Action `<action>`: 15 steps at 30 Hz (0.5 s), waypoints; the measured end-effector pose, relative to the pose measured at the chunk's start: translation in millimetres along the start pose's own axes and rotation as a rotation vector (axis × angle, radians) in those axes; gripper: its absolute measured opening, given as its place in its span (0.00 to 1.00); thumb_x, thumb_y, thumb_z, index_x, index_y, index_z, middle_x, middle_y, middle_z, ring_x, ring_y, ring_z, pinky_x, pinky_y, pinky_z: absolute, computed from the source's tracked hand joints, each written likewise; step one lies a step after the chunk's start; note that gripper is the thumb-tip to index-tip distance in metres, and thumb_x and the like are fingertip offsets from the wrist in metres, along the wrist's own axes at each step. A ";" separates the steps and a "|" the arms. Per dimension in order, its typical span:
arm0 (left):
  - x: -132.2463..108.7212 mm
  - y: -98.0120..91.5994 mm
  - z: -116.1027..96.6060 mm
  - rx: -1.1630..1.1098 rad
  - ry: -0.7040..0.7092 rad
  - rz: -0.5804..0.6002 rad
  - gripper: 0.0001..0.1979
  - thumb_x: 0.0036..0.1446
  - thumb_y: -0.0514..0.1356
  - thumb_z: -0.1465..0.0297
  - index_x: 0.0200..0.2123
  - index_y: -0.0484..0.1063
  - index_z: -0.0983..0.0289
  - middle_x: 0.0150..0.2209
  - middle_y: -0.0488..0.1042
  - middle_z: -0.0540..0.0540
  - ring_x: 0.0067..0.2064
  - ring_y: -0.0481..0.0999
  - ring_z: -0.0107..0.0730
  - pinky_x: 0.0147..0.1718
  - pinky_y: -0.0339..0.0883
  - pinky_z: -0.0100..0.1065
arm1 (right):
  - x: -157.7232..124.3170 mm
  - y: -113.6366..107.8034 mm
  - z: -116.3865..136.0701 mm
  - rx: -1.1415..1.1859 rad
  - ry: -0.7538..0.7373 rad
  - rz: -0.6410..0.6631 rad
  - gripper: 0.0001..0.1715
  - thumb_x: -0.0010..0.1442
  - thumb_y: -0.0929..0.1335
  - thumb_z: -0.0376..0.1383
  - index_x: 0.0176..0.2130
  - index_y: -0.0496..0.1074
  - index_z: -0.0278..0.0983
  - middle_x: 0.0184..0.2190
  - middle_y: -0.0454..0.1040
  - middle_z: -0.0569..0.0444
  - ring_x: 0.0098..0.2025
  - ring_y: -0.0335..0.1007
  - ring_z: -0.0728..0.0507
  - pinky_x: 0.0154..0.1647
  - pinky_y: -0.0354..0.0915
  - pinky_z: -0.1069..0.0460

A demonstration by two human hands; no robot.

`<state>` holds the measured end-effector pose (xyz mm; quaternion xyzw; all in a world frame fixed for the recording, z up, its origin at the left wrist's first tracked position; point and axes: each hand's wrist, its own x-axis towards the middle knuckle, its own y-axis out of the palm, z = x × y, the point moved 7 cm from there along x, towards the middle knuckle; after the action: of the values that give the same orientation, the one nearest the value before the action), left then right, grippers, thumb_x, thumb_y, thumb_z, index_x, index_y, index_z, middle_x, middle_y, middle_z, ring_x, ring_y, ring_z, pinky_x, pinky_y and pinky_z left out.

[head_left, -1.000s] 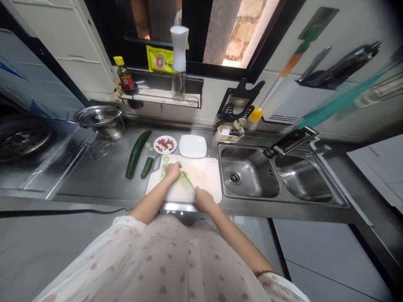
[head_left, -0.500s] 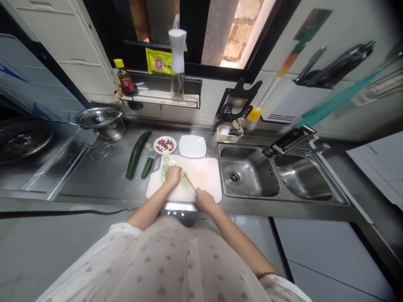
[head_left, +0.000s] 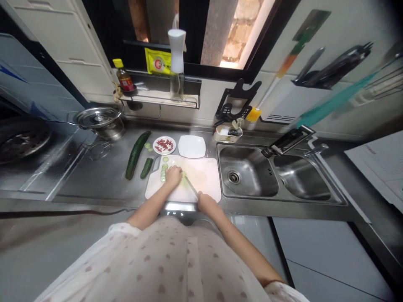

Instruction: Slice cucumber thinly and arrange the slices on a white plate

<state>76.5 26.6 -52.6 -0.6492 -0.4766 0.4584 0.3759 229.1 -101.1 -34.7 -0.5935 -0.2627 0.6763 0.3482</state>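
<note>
My right hand (head_left: 208, 204) is wrapped round the handle of a knife (head_left: 192, 186), its blade slanting up and left over the white cutting board (head_left: 204, 180). Beside the blade tip, my left hand (head_left: 173, 176) presses down with curled fingers on pale green cucumber (head_left: 183, 173), mostly hidden beneath them. Several round cucumber slices (head_left: 163, 171) lie on the board just left of that hand. On the counter left of the board rest a long whole cucumber (head_left: 137, 155) and a short cut piece of cucumber (head_left: 146, 168).
Behind the board stand a plate of chopped red pieces (head_left: 164, 145) and a white square plate (head_left: 192, 146). A double sink (head_left: 252, 172) with a black faucet (head_left: 288, 140) lies to the right. A lidded steel pot (head_left: 100, 121) sits back left.
The knife handle and my right hand have shifted slightly right and down. My left hand stays on the cucumber; the rest looks the same.
</note>
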 end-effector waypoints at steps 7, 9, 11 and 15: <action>5.7 -0.2 -1.9 0.003 -0.026 -0.009 0.11 0.56 0.55 0.69 0.39 0.75 0.62 0.43 0.74 0.59 0.47 0.71 0.41 0.46 0.61 0.38 | -7.7 -2.9 -1.9 0.015 0.001 -0.019 0.16 0.61 0.59 0.28 0.48 0.64 0.34 0.41 0.74 0.42 0.44 0.72 0.41 0.35 0.61 0.53; 7.9 0.9 -1.0 -0.008 -0.051 0.007 0.10 0.55 0.56 0.69 0.38 0.75 0.62 0.43 0.74 0.59 0.47 0.72 0.41 0.46 0.62 0.37 | -9.5 -4.6 -4.3 0.031 0.011 -0.031 0.14 0.63 0.58 0.30 0.48 0.65 0.34 0.41 0.74 0.42 0.43 0.72 0.42 0.34 0.59 0.53; 10.1 2.2 0.7 -0.029 -0.079 0.021 0.09 0.54 0.56 0.69 0.38 0.75 0.62 0.43 0.75 0.59 0.46 0.72 0.40 0.45 0.63 0.36 | -11.2 -6.3 -7.8 0.060 0.018 -0.051 0.13 0.65 0.58 0.32 0.47 0.64 0.34 0.41 0.75 0.42 0.42 0.72 0.42 0.34 0.58 0.53; 12.7 3.6 2.5 -0.082 -0.095 0.023 0.08 0.53 0.58 0.70 0.36 0.74 0.61 0.40 0.76 0.56 0.43 0.74 0.37 0.42 0.63 0.34 | -13.9 -9.1 -17.8 0.121 0.043 -0.086 0.13 0.65 0.57 0.32 0.48 0.64 0.34 0.41 0.75 0.44 0.42 0.72 0.44 0.34 0.56 0.54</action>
<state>76.6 38.0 -59.7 -0.6468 -0.5049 0.4732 0.3207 248.8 -107.4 -21.9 -0.5739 -0.2392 0.6624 0.4179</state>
